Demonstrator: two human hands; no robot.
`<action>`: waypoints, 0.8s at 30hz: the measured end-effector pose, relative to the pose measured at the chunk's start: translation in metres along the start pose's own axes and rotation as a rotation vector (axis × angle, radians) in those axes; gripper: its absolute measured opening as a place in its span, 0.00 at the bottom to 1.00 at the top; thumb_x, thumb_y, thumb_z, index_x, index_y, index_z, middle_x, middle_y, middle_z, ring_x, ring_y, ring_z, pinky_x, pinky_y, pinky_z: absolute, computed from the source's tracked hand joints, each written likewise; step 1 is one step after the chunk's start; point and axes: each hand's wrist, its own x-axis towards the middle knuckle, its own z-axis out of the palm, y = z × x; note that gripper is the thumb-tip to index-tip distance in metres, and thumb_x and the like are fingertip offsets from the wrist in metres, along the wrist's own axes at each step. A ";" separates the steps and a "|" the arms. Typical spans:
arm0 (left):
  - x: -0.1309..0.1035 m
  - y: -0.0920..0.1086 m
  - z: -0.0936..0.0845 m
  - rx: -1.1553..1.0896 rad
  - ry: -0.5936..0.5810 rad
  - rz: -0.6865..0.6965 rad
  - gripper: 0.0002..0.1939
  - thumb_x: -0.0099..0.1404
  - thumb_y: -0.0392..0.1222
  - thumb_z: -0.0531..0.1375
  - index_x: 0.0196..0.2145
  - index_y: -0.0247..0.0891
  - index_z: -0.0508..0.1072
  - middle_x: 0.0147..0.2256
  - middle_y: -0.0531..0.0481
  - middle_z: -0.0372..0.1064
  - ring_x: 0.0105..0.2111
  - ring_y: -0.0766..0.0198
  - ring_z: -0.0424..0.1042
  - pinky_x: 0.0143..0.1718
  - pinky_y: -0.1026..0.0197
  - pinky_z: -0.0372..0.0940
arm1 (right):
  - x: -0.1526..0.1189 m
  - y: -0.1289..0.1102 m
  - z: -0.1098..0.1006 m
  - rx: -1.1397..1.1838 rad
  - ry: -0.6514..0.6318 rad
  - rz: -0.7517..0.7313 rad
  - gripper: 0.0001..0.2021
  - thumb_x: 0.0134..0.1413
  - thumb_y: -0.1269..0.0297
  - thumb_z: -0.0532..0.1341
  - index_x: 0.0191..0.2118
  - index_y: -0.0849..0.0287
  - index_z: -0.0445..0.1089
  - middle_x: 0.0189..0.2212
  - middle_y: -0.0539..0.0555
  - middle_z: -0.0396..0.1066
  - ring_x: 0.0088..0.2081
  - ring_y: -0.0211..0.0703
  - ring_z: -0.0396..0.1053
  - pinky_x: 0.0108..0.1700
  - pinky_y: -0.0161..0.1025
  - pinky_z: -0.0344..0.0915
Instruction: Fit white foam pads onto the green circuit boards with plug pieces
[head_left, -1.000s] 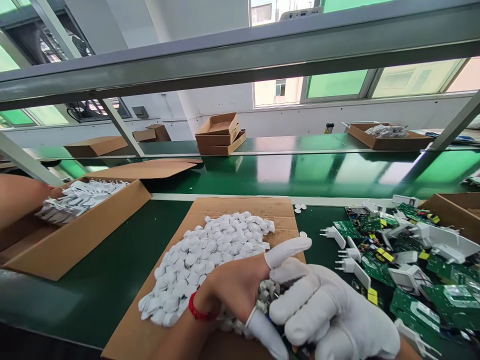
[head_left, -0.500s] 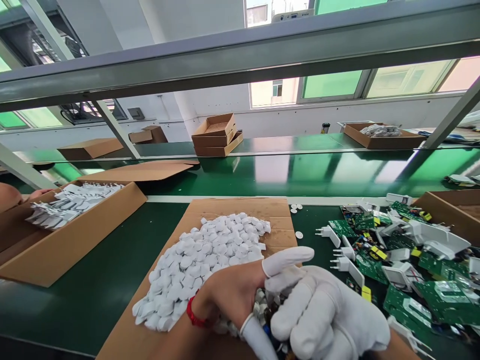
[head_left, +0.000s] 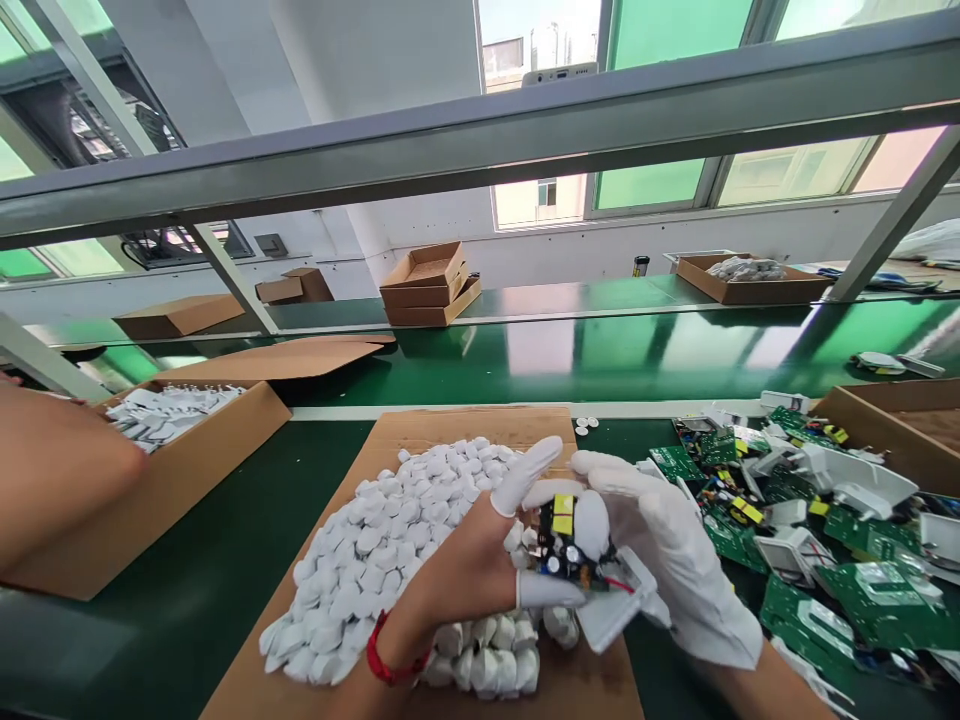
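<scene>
Two hands are closed together on one circuit board (head_left: 555,555), which is held up just above the cardboard sheet (head_left: 495,422) near its right edge. The left hand (head_left: 469,565), with white covers on its thumb and index finger and a red band (head_left: 382,650) at the wrist, grips the board from the left. The right hand (head_left: 682,570), in a white glove, holds it from the other side. The board carries dark components and a yellow block (head_left: 562,514); a white plastic casing (head_left: 619,605) sits tilted at its lower right, beside a short red wire (head_left: 619,583).

Many small white pieces (head_left: 390,540) lie heaped on the cardboard, left of the hands, and more pale pieces (head_left: 491,655) sit below the left hand. A few white discs (head_left: 586,425) rest just past the sheet's far right corner on the green bench (head_left: 172,560). Green boards and white plug housings (head_left: 795,530) are spread to the right, near an open box (head_left: 892,410). At far left, another person's arm (head_left: 60,480) crosses a carton (head_left: 187,460) of white parts (head_left: 176,410).
</scene>
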 end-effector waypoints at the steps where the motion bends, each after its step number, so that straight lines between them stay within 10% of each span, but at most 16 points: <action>1: -0.001 0.001 0.001 0.068 0.015 0.016 0.51 0.54 0.42 0.68 0.66 0.44 0.41 0.51 0.44 0.69 0.49 0.56 0.70 0.57 0.55 0.59 | 0.003 0.002 -0.002 -0.002 0.007 -0.014 0.15 0.52 0.47 0.61 0.37 0.50 0.79 0.44 0.55 0.76 0.50 0.53 0.70 0.56 0.51 0.62; 7: 0.000 0.001 0.001 0.403 0.039 0.149 0.41 0.59 0.43 0.64 0.64 0.49 0.45 0.54 0.45 0.64 0.51 0.55 0.66 0.54 0.55 0.62 | 0.011 0.009 -0.009 0.016 -0.037 0.046 0.13 0.54 0.54 0.61 0.38 0.54 0.78 0.44 0.55 0.77 0.49 0.53 0.71 0.58 0.50 0.59; 14: 0.007 -0.004 0.003 0.580 -0.036 0.191 0.33 0.63 0.41 0.60 0.62 0.47 0.50 0.45 0.44 0.67 0.45 0.53 0.66 0.47 0.54 0.65 | 0.015 0.002 0.005 0.221 0.160 0.476 0.14 0.43 0.53 0.66 0.31 0.59 0.77 0.34 0.57 0.79 0.41 0.55 0.74 0.42 0.46 0.71; 24: 0.002 -0.010 -0.014 0.553 -0.096 -0.091 0.40 0.62 0.48 0.59 0.65 0.42 0.42 0.54 0.40 0.63 0.53 0.53 0.63 0.56 0.51 0.58 | 0.018 0.015 0.000 -0.234 0.155 0.083 0.21 0.45 0.45 0.61 0.37 0.57 0.77 0.45 0.58 0.75 0.51 0.52 0.67 0.60 0.47 0.53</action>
